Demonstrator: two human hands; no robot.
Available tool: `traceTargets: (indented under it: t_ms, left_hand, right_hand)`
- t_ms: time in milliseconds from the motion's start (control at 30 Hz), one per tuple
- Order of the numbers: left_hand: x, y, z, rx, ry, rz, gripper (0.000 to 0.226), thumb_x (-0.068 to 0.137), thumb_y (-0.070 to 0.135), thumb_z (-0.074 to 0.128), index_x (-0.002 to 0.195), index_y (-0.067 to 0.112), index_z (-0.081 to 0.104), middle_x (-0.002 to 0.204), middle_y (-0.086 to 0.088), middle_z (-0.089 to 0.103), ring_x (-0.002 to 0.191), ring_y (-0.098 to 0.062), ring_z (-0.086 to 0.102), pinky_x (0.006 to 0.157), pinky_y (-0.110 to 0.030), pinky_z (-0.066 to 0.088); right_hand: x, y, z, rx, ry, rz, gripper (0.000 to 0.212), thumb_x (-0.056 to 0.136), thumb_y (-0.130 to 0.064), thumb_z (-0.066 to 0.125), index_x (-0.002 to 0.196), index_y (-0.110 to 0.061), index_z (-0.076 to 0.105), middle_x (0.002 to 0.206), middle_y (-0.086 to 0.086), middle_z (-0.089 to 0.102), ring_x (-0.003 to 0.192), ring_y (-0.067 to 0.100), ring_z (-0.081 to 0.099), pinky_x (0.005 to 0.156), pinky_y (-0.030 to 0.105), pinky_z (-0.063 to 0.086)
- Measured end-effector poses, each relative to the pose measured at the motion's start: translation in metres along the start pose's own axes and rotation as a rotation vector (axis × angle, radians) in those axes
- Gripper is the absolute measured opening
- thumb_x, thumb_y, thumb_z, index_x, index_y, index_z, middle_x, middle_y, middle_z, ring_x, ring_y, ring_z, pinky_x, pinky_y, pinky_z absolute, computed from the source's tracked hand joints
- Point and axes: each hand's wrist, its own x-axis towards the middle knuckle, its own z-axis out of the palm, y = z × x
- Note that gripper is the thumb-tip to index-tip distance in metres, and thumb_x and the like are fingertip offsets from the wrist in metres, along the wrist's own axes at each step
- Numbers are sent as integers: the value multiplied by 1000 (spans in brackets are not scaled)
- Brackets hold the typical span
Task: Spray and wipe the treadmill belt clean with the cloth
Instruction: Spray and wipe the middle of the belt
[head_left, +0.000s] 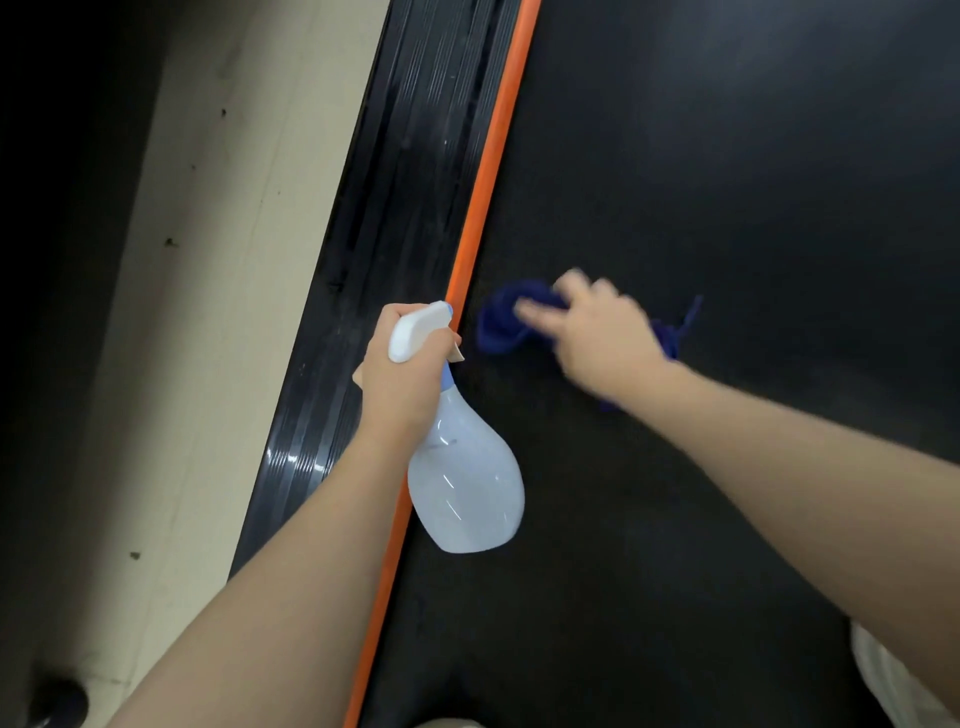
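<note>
A: Big dark belt (727, 182) fills the right of the frame, no streaks visible. Hard to judge how much is done.

B: Wiping's underway, I'd say. Right hand (597, 332) presses the bunched blue cloth (498, 322) at mid-frame beside the orange strip (483, 197).

A: Left hand (400, 379) grips the pale spray bottle (462, 493), lower centre.

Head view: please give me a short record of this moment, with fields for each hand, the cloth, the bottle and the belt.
left hand: grips the neck of the spray bottle
right hand: presses on the cloth, blurred
cloth: dark blue, bunched, lying on the belt near the orange strip
spray bottle: pale translucent body, white trigger head, held above the belt edge
belt: black
orange strip: runs along the belt's left edge
</note>
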Motion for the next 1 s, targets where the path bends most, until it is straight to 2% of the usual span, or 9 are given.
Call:
traceTargets:
  t_ms: [67,100,267,400,500,600,767,867,1000]
  left_hand:
    - [0,-1,0,-4,11,-5,17,86,21,63,103,19,62,77,18,65,79,7,61,79,-24,48]
    - [1,-1,0,-4,14,-3,17,88,18,62,105,18,62,78,17,64,74,11,60,75,-22,47]
    - [-3,6,0,48,28,6,18,89,17,61,107,16,60,86,12,61,76,8,59,64,-12,45]
    - [-6,8,1,53,36,-29,25,87,19,61,111,17,60,100,4,64,93,-7,60,70,-19,45]
    - [-24,8,-1,-18,144,-15,23,87,16,59,109,19,57,98,9,60,93,-6,59,71,-20,46]
    - [-45,6,-14,-109,320,-11,18,88,16,57,104,23,53,91,15,57,81,1,56,68,-17,46]
    - [-48,8,-32,-218,409,-133,18,76,28,55,91,23,49,86,-5,56,74,-15,54,68,-32,47]
    - [-66,-1,-39,-247,423,-235,25,75,29,55,99,26,46,92,-9,60,77,-17,57,71,-33,48]
    - [-87,-17,-50,-203,434,-255,40,86,26,59,120,28,38,98,8,53,89,-7,52,67,-26,42]
  right_hand:
    - [10,15,-10,108,19,326,49,95,-22,43,142,-35,33,134,14,32,107,38,42,79,44,43]
    - [3,12,-9,114,8,379,50,96,-22,43,143,-34,31,137,14,29,107,37,41,78,44,44]
    - [-62,-17,10,-3,-239,-41,60,97,-25,40,147,-40,11,144,9,19,112,29,38,73,35,42]
    - [-50,-12,3,-5,-216,38,56,98,-24,41,143,-48,19,141,4,23,112,26,39,70,32,39]
    - [-61,-27,2,374,-90,206,47,97,-26,44,141,-39,35,132,2,35,104,23,48,79,36,48]
    - [-64,-28,-7,632,-11,223,43,97,-27,45,139,-36,42,125,-1,41,98,21,54,87,37,47]
    - [-57,-36,-17,568,-1,130,42,97,-27,45,139,-31,43,124,1,41,100,23,53,90,35,44]
    - [-49,-45,-25,612,74,142,44,99,-25,43,142,-25,39,126,4,38,100,23,52,88,31,43]
    - [-33,-63,-28,595,106,20,48,98,-18,44,145,-21,34,131,7,35,108,24,47,95,33,41]
